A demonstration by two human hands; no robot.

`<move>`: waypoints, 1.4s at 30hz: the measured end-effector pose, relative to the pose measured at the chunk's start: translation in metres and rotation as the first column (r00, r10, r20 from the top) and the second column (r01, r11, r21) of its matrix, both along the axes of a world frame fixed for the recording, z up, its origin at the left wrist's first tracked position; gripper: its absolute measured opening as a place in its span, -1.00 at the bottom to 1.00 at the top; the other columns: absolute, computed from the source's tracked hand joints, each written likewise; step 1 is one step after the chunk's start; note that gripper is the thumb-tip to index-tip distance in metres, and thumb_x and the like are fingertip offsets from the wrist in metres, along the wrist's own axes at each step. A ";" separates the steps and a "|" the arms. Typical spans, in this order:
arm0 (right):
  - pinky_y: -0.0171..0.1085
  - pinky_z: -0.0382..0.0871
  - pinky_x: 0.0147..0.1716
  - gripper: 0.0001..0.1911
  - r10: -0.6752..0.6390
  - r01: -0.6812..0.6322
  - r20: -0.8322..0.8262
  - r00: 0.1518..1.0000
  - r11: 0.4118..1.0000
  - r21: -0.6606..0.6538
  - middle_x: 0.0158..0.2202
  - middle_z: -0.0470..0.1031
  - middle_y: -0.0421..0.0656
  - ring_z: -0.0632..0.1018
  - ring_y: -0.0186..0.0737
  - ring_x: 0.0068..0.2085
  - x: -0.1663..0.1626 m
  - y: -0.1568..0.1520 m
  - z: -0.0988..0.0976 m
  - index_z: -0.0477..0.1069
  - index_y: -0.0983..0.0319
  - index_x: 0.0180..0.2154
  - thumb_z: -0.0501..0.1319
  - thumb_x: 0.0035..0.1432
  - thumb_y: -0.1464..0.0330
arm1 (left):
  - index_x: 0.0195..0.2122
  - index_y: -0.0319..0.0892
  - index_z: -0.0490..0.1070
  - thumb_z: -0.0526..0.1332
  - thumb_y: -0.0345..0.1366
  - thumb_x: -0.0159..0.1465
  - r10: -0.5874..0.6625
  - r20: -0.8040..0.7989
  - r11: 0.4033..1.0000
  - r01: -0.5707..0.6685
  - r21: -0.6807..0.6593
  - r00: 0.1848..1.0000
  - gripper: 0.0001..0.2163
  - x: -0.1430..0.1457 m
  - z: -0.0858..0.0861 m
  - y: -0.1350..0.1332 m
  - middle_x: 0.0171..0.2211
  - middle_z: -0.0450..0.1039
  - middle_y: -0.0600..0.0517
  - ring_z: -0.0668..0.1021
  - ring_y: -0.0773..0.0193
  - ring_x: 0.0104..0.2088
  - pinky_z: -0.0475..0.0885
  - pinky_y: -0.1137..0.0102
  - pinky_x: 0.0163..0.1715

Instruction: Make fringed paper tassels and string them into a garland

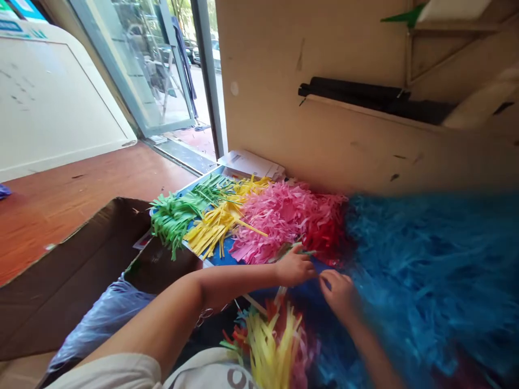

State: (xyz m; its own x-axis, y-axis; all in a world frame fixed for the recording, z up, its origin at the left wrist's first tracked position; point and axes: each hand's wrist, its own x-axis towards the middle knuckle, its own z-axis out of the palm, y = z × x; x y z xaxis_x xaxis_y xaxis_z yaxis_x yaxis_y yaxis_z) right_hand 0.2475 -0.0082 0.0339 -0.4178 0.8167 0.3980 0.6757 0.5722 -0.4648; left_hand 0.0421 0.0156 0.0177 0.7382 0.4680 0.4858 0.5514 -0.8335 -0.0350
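Note:
My left hand (295, 268) is over the blue table (227, 259), its fingers curled closed, beside the pink paper fringe (275, 216). A pale green strip shows just behind its knuckles. Close to its right is my right hand (338, 292), fingers bent together toward the left one. Whatever either hand pinches is too small or hidden to make out. Red fringe (324, 237) lies just beyond the hands. Below them, near my lap, hangs a mixed bunch of fringe (275, 340) in yellow, orange and pink.
Green fringe (178, 216) and yellow fringe (219, 221) lie at the table's left. A large blue fringe heap (438, 281) fills the right. An open cardboard box (81, 270) with pale strings (101, 319) stands left. Behind are a wall and glass door (138, 65).

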 end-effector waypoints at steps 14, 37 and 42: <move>-0.38 0.25 -0.55 -0.59 -0.273 -0.537 -0.750 0.603 0.556 -0.634 -0.57 0.41 -0.22 0.36 -0.38 -0.53 -0.054 -0.014 0.110 0.52 0.23 -0.59 0.55 -0.28 0.06 | -0.19 -0.12 0.52 0.12 -0.24 0.43 -0.001 0.454 1.000 0.008 -0.014 0.891 -0.81 -0.045 0.121 -0.043 -0.30 0.64 0.06 0.63 0.35 -0.32 0.32 0.24 0.18; -0.42 0.39 -0.60 -0.66 -0.530 -0.398 -0.819 0.219 0.718 -0.571 -0.49 0.51 -0.32 0.49 -0.41 -0.58 -0.079 -0.047 0.082 0.45 0.18 -0.44 0.54 -0.22 0.25 | -0.26 -0.12 0.50 0.11 -0.37 0.35 0.190 0.669 0.954 0.028 -0.300 0.718 -0.84 -0.030 0.104 -0.073 -0.22 0.62 -0.02 0.62 0.27 -0.21 0.40 0.17 0.08; -0.40 0.37 -0.51 -0.73 -0.467 -0.388 -0.862 0.195 0.771 -0.505 -0.46 0.44 -0.32 0.45 -0.41 -0.50 -0.075 -0.049 0.077 0.43 0.15 -0.43 0.50 -0.13 0.31 | -0.27 -0.01 0.55 0.30 -0.21 0.26 0.244 0.628 0.969 -0.209 -0.131 0.739 -0.94 -0.025 0.097 -0.074 -0.33 0.60 0.07 0.55 0.23 -0.22 0.35 0.15 0.06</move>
State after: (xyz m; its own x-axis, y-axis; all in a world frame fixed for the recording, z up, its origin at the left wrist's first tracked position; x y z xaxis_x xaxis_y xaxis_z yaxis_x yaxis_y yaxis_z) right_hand 0.1730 -0.0572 0.1107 -0.0402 0.9971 -0.0647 -0.5089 -0.0762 -0.8575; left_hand 0.0175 -0.0588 0.1143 0.1360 0.6173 0.7749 0.6037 -0.6718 0.4292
